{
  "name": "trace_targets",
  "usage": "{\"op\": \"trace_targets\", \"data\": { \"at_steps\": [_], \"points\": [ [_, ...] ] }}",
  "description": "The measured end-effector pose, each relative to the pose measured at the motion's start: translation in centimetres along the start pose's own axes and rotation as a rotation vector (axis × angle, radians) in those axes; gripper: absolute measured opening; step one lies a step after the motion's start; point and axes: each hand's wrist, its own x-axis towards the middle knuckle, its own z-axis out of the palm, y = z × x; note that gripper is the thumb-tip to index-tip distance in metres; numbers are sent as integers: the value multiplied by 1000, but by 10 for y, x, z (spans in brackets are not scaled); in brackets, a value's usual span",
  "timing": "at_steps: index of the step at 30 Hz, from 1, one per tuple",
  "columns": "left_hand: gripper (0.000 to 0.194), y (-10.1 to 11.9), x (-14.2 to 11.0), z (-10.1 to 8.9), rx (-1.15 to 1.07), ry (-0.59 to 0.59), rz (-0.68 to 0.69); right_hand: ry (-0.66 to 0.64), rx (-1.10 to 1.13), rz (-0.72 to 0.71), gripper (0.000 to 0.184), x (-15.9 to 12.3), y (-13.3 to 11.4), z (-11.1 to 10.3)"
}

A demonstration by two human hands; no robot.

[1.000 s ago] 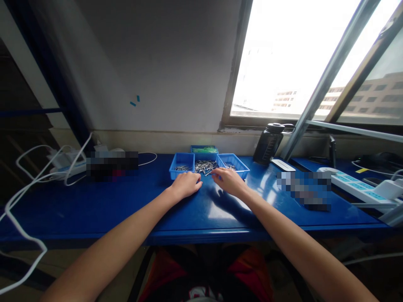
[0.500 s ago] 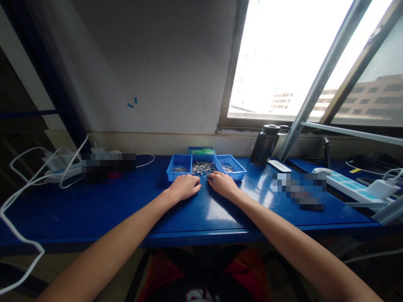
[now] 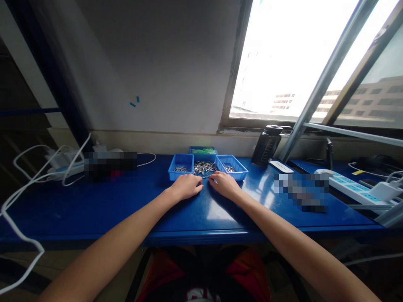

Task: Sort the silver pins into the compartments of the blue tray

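Observation:
Fingers curled, my left hand (image 3: pixel 186 186) rests on the table just in front of the left blue bin (image 3: pixel 180 159). My right hand (image 3: pixel 226 184) pinches a slim metal pin (image 3: pixel 205 177) in front of the right blue bin (image 3: pixel 237 170). The pin lies nearly level across the gap between my hands, its left end at my left fingertips. Just beyond is a heap of small metal pins (image 3: pixel 204 167) between the two bins. Smaller groups of similar metal pieces lie in the left and right bins. Their exact kind is too small to tell.
A blue bin (image 3: pixel 192 148) with green material stands behind the heap. On the blue table (image 3: pixel 126 209), a black bottle (image 3: pixel 267 144), a white flat device (image 3: pixel 281 167) and a power strip (image 3: pixel 349 186) are to the right. White cables (image 3: pixel 22 235) hang at the left.
The pin in my right fingers has swung to nearly level and now reaches my left fingertips. The view has shifted slightly; both forearms stay in about the same place.

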Motion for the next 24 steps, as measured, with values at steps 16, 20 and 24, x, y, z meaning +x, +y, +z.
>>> {"op": "trace_targets", "data": {
  "at_steps": [16,20,24],
  "points": [
    [28,0,0,-2,9,-12,19,5,-5,17,19,-6,2,-5],
    [28,0,0,-2,3,-27,17,-6,80,-85,14,-5,4,-4],
    [31,1,1,0,10,-27,-1,-34,150,-143,17,-3,6,-2]
  ]
}}
